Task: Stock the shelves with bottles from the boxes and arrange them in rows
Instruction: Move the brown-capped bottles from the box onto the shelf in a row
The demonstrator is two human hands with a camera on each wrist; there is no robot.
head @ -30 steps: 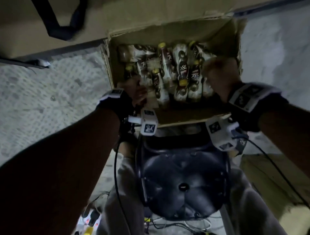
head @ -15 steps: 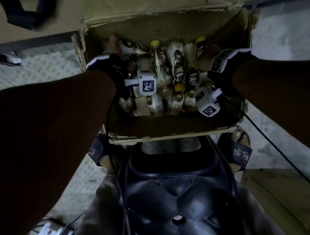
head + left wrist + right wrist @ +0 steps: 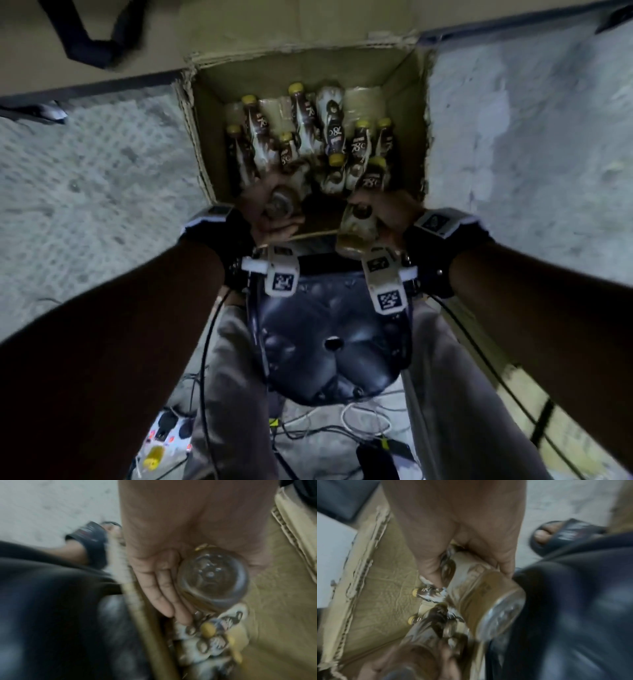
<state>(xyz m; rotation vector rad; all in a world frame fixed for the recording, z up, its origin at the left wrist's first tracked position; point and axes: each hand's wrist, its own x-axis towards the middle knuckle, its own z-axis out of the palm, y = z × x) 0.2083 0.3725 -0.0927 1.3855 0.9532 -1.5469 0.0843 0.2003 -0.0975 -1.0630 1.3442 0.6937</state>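
An open cardboard box (image 3: 205, 144) on the floor holds several brown-and-white bottles (image 3: 305, 133) with yellow caps, lying in a jumble. My left hand (image 3: 270, 209) grips one bottle (image 3: 281, 204) at the box's near edge, its round base (image 3: 212, 576) facing the wrist camera. My right hand (image 3: 383, 212) grips another bottle (image 3: 359, 222) at the near right of the box; its clear base (image 3: 501, 615) points back toward me. Both held bottles lie roughly level with the box's near wall. No shelf is in view.
A dark plastic stool (image 3: 329, 342) stands between my knees, right behind the box. Cables and a power strip (image 3: 164, 431) lie on the floor below it. My sandalled feet (image 3: 565, 534) flank the box. A large cardboard surface (image 3: 274, 20) runs behind it.
Both hands reached deep into the box half a second ago; they have since pulled back to its near edge, each holding a bottle.
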